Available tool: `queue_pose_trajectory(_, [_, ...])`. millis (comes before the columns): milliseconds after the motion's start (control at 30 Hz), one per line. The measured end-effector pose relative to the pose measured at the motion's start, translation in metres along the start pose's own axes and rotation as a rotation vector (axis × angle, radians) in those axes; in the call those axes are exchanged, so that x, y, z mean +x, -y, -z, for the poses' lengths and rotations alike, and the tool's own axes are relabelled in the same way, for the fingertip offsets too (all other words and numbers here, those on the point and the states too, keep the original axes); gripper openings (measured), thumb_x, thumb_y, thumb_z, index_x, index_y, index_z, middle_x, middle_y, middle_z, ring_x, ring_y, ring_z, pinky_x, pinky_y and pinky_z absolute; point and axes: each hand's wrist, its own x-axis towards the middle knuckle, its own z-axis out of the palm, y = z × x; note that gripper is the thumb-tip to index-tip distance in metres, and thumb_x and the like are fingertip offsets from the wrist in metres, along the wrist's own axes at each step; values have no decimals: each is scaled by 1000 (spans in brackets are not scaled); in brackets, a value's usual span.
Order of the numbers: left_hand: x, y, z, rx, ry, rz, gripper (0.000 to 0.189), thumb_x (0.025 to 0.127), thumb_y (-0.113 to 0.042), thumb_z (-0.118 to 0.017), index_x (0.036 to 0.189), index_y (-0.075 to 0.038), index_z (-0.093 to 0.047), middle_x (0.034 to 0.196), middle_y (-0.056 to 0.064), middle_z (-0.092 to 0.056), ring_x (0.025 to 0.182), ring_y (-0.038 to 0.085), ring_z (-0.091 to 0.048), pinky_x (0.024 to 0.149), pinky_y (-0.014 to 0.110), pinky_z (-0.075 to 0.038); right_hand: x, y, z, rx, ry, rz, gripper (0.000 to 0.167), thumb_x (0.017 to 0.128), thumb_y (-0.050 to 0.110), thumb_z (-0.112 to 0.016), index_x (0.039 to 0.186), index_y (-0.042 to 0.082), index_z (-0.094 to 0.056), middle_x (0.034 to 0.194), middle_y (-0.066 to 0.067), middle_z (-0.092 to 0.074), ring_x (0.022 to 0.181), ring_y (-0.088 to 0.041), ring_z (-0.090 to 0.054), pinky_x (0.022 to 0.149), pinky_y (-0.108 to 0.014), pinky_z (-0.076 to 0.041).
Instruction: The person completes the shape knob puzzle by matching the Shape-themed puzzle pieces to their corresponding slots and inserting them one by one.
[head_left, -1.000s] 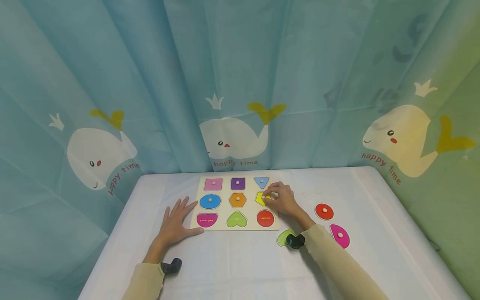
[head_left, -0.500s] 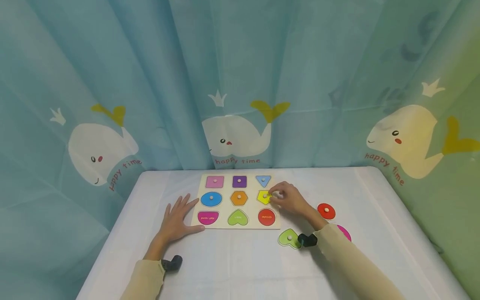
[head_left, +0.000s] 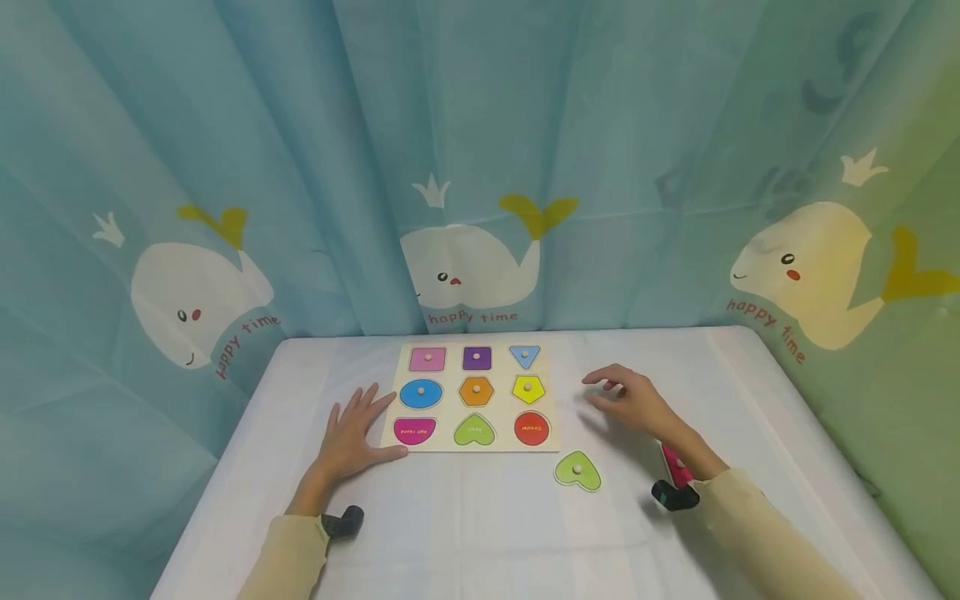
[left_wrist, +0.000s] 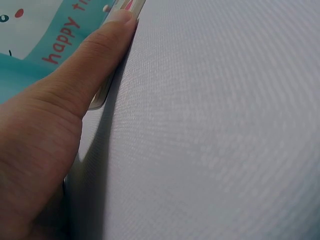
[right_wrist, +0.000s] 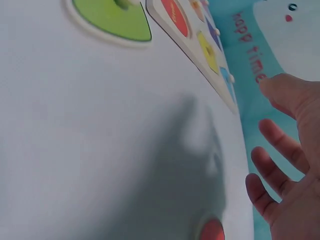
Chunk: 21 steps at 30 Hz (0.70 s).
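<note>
A cream shape puzzle board (head_left: 502, 410) lies near the table's far side. My left hand (head_left: 348, 442) rests at its left edge with spread fingers; in the left wrist view the thumb (left_wrist: 95, 57) touches the board's edge. A knobbed yellow pentagon piece (head_left: 520, 392) sits in its recess. To the right of the board, my right hand (head_left: 633, 402) hovers over the table, fingers loosely bent and holding nothing. A green heart piece (head_left: 570, 477) lies on the table by the board's near right corner. Partly hidden by the right forearm is a magenta piece (head_left: 675, 467).
Recesses marked circular (head_left: 532, 428), heart (head_left: 474, 430) and half round (head_left: 415, 431) hold no pieces. Several other knobbed pieces fill the rest. A red piece (right_wrist: 212, 231) shows below the right hand in the right wrist view. A whale-print curtain (head_left: 622, 150) hangs behind the table.
My right hand has let go of the yellow pentagon piece and moved right, away from the board. It now covers the red piece in the head view. The left hand stays on the board's edge.
</note>
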Motion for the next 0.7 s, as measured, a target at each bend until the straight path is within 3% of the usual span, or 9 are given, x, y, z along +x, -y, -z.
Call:
queue_pose_trajectory(267, [1,3,-3,0,-12,-9,100,73,-58,-83,155,-14,-45,166,22,-28,154,48,-14,117,75,-2,-29,-15,30,-22,-26,16,28,89,4,-78,116,6,-73,114,-11,-71,93,-30,-65,73,-28,-58])
queue_pose_trajectory(533, [2,4,-5,10,-2,-1,102,73,-60,-82,157,-16,-44,168,18,-25,155,45,-12,119,72,0,-66,-32,45,-18,-51,-118,26,91,15,-80,115,10,-74,103,-5,-70,88,-19,-60,75,-24,-57])
queue_pose_trajectory(700, [2,6,-4,11,-4,4,102,73,-59,-83,156,-16,-44,167,19,-26,154,46,-12,119,73,-1,-86,-40,49,-32,-79,-165,27,91,17,-80,116,12,-73,110,-6,-71,92,-16,-63,77,-22,-56])
